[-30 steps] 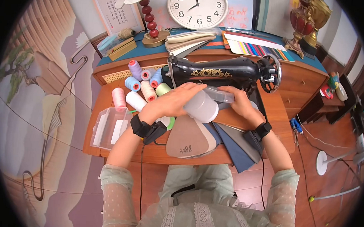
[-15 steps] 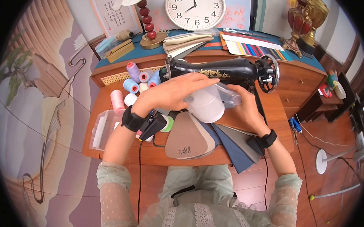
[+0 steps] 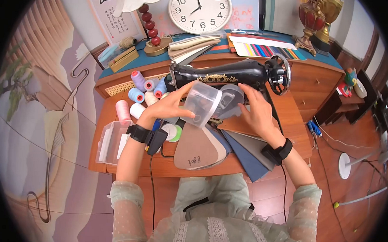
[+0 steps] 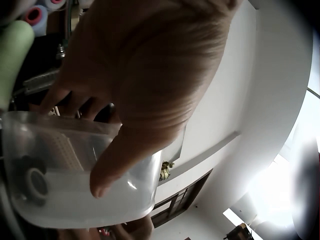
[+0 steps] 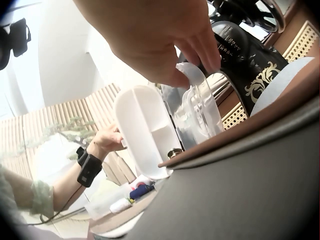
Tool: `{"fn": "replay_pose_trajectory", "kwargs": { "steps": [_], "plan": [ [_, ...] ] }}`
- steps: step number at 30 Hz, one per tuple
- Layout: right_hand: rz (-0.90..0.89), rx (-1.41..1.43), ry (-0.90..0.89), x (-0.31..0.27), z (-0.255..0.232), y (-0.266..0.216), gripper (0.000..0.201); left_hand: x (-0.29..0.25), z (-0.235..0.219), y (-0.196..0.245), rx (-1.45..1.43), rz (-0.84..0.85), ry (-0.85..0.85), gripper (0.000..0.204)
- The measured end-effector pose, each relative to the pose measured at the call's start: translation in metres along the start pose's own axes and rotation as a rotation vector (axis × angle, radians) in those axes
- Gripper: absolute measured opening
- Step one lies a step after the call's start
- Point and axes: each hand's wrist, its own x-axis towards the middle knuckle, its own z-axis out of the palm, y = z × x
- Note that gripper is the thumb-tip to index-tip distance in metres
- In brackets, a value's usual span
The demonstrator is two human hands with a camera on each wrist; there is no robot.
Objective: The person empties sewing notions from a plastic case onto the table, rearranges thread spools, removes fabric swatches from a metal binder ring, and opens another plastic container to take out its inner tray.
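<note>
That clear plastic box [image 3: 202, 103], held up mid-frame in front of the black sewing machine [image 3: 230, 75], looks light and stiff but thin-walled and kinda slick, with small bits loose inside, so I'd grab it by the side walls and keep it level. The left hand [image 3: 168, 107] has its fingers curled round the box wall with the thumb [image 4: 125, 160] pressed on the outside. The right hand [image 3: 255, 108] pinches the clear lid [image 5: 197, 107] at its rim, other fingers fairly straight.

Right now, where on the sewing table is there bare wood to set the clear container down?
Bare wood shows right of the grey fabric pieces, below the handwheel, toward the table's right edge. The left side is crowded: thread spools and a clear plastic box.
</note>
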Motion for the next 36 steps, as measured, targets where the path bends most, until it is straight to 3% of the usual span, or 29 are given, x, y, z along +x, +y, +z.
{"fn": "replay_pose_trajectory", "kwargs": {
  "steps": [1,3,5,7,10,13,19,21,23,25,27,31,36],
  "plan": [
    [-0.188,-0.261,0.126,0.002,0.0,-0.002,0.046,-0.003,0.0,-0.006,0.0,-0.004,-0.005,0.101],
    [-0.263,-0.359,0.178,0.002,0.006,0.002,0.042,-0.007,0.001,-0.013,-0.122,-0.033,0.04,0.1],
    [-0.377,-0.297,0.005,-0.001,0.009,-0.001,0.036,-0.007,0.003,-0.015,-0.113,-0.018,0.047,0.1],
    [-0.323,-0.242,-0.086,0.001,0.014,-0.014,0.029,-0.006,0.004,-0.014,-0.105,-0.002,0.058,0.1],
    [0.051,0.343,-0.328,0.012,0.026,-0.026,0.02,-0.004,0.006,-0.012,-0.077,0.009,0.069,0.099],
    [0.081,0.481,-0.242,0.016,0.044,-0.015,0.016,-0.006,0.011,-0.004,-0.055,-0.027,0.138,0.098],
    [0.087,0.453,-0.262,0.012,0.056,0.019,0.016,-0.012,0.014,-0.004,0.259,-0.004,0.298,0.095],
    [0.167,0.502,-0.264,0.012,0.047,0.019,0.016,-0.016,0.015,0.009,0.368,0.029,0.318,0.094],
    [0.29,0.38,-0.328,0.014,0.039,0.016,0.016,-0.016,0.02,0.015,0.414,0.051,0.33,0.094],
    [0.29,0.46,-0.284,0.011,0.047,0.022,0.015,-0.015,0.023,0.021,0.462,0.074,0.338,0.094],
    [0.257,0.318,-0.204,0.012,0.047,0.023,0.015,-0.016,0.023,0.029,0.54,0.084,0.327,0.096],
    [0.277,0.234,-0.247,0.013,0.039,0.019,0.015,-0.021,0.026,0.04,0.599,0.085,0.336,0.097],
    [0.16,0.449,-0.165,0.012,0.035,0.002,0.017,-0.03,0.027,0.026,0.427,0.031,0.445,0.095]
  ]
}}
